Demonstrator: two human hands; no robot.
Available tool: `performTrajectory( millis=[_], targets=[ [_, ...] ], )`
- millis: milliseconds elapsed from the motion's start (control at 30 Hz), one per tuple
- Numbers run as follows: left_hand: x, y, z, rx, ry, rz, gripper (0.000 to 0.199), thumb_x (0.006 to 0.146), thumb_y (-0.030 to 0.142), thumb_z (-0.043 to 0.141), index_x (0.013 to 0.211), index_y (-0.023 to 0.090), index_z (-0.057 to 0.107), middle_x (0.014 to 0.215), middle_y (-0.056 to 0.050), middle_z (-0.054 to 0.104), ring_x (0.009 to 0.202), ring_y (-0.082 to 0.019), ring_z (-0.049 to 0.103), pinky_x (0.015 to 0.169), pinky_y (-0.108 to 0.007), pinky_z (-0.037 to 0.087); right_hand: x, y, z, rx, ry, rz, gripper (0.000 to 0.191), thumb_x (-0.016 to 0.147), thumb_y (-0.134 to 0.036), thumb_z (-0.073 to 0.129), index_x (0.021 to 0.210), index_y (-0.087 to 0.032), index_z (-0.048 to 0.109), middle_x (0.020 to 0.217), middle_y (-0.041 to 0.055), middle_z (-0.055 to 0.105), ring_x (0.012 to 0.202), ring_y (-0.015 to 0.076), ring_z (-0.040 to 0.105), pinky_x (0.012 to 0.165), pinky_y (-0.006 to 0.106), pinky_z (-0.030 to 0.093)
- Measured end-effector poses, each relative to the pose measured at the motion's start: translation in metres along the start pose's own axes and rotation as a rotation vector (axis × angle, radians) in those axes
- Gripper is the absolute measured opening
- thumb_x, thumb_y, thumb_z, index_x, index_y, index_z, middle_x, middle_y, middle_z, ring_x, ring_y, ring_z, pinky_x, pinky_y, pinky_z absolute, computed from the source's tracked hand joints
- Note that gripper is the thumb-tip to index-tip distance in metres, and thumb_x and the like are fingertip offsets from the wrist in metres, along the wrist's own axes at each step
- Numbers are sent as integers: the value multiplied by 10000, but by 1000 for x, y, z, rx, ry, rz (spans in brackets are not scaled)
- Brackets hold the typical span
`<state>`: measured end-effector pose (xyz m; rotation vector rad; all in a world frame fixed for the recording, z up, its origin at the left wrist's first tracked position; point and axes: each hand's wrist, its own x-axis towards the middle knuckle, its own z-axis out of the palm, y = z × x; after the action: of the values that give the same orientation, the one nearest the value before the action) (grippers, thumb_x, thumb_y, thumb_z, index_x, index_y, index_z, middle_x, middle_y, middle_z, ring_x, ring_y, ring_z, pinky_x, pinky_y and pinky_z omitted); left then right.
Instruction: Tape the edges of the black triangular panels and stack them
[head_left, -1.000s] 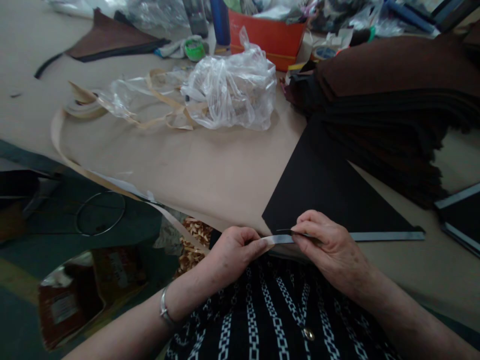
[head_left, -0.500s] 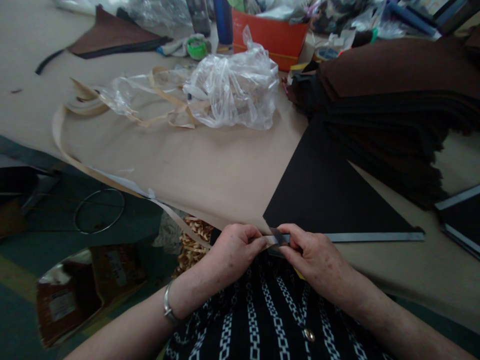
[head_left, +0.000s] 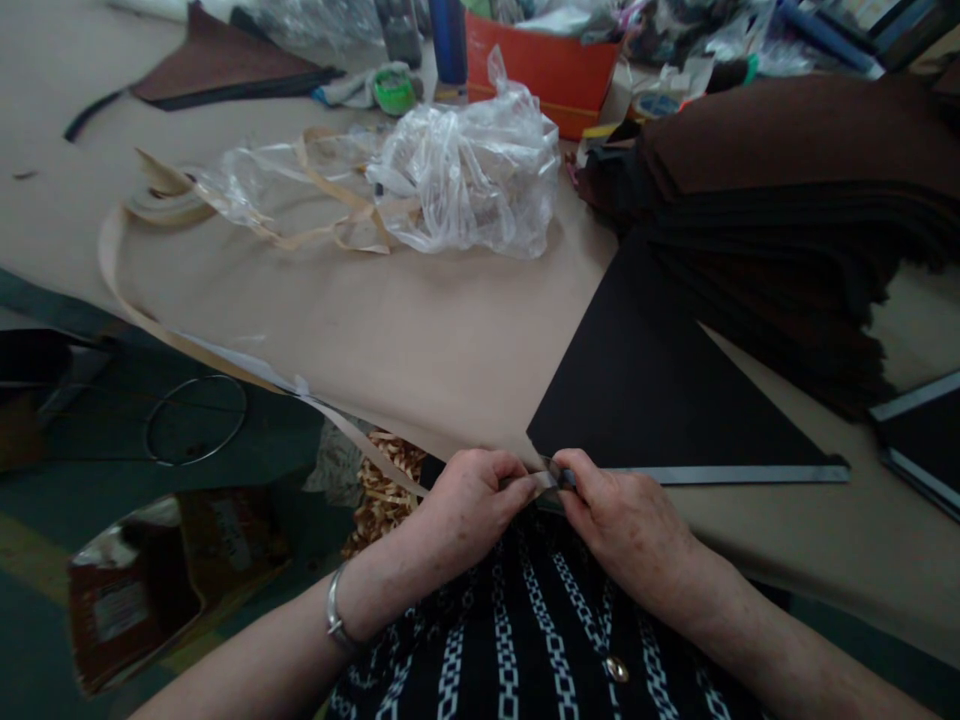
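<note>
A pale tape strip (head_left: 360, 440) runs along the table's edge to my left hand (head_left: 480, 495), which pinches it between thumb and fingers. My right hand (head_left: 619, 510) is closed close beside it, at the tape's end. Between its thumb and forefinger shows a small grey blade-like tool (head_left: 554, 470), mostly hidden by the fingers. A black triangular piece (head_left: 645, 370) lies flat on the table just beyond the right hand. Along its near edge runs a light grey band (head_left: 735, 475), whose left end reaches the right fingers.
A tape roll (head_left: 169, 200) and a clear plastic bag (head_left: 465, 180) lie farther back on the table (head_left: 337, 310). Stacked dark brown pieces (head_left: 795, 140) stand at the right, a red box (head_left: 540, 70) behind. An open carton (head_left: 127, 590) sits on the floor at left.
My right fingers have closed in and shifted slightly, covering more of the grey tool and the band's left end. The left hand still pinches the tape, nearly unmoved.
</note>
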<state>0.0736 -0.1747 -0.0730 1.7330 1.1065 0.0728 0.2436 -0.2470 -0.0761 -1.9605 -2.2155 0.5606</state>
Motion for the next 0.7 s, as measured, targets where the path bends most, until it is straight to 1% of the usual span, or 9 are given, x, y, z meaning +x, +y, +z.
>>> performTrajectory(
  millis=[100, 167, 267, 333, 400, 467, 567, 633, 700],
  targets=[
    [-3, 6, 7, -63, -15, 77, 302, 842, 306, 505, 579, 157, 515, 524, 60, 399, 510, -80, 343, 494, -227, 277, -1, 0, 3, -17, 25, -32, 205, 847, -107, 451, 1018, -164, 550, 631, 10, 633, 520, 167, 600, 474, 265, 291],
    [-7, 13, 13, -120, -50, 161, 285, 845, 253, 496, 576, 160, 481, 540, 61, 392, 526, -77, 346, 510, -216, 292, -1, 0, 4, 9, 33, -54, 242, 833, -85, 432, 1027, -154, 559, 647, 25, 642, 536, 169, 602, 482, 264, 305],
    [-11, 23, 14, -170, -81, 265, 291, 858, 224, 490, 575, 162, 461, 550, 62, 384, 538, -75, 337, 528, -206, 298, 0, 1, 1, 94, 3, -46, 294, 822, -91, 435, 1081, -151, 559, 698, 41, 662, 593, 178, 615, 514, 264, 343],
    [-13, 24, 8, -196, -46, 241, 312, 869, 276, 497, 580, 163, 464, 545, 65, 357, 531, -76, 311, 510, -208, 277, -2, 3, -9, 204, -30, 9, 318, 829, -121, 463, 1132, -173, 545, 733, 26, 664, 625, 167, 612, 547, 259, 372],
    [-14, 20, -2, -234, -4, 165, 331, 867, 346, 505, 591, 165, 471, 548, 67, 332, 526, -79, 292, 491, -211, 256, -6, 10, -25, 339, -45, 89, 264, 857, -182, 485, 1111, -206, 553, 709, -9, 637, 612, 139, 584, 558, 242, 383],
    [-13, 15, -12, -258, 22, 102, 341, 852, 394, 510, 598, 169, 474, 554, 65, 323, 527, -85, 287, 486, -216, 248, -13, 28, -43, 441, -11, 155, 144, 888, -268, 484, 984, -213, 575, 675, -26, 595, 599, 119, 549, 560, 226, 387],
    [-9, 9, -20, -271, 46, 69, 331, 830, 409, 506, 595, 177, 485, 554, 62, 311, 529, -96, 280, 485, -223, 248, -21, 76, -68, 511, 158, 230, 207, 915, -368, 438, 876, -200, 552, 748, -1, 608, 646, 119, 550, 601, 225, 416],
    [-4, 8, -17, -281, 47, 79, 318, 823, 410, 498, 602, 182, 499, 562, 59, 315, 537, -103, 292, 493, -224, 266, -22, 115, -81, 474, 260, 312, 256, 926, -392, 386, 899, -193, 544, 773, 15, 627, 657, 128, 565, 631, 239, 436],
    [4, 7, -11, -268, 41, 111, 310, 823, 412, 495, 609, 187, 503, 569, 54, 332, 550, -111, 317, 506, -225, 296, -17, 152, -90, 331, 301, 424, 276, 916, -389, 373, 942, -186, 558, 792, 28, 644, 696, 147, 586, 674, 258, 447]
  ],
)
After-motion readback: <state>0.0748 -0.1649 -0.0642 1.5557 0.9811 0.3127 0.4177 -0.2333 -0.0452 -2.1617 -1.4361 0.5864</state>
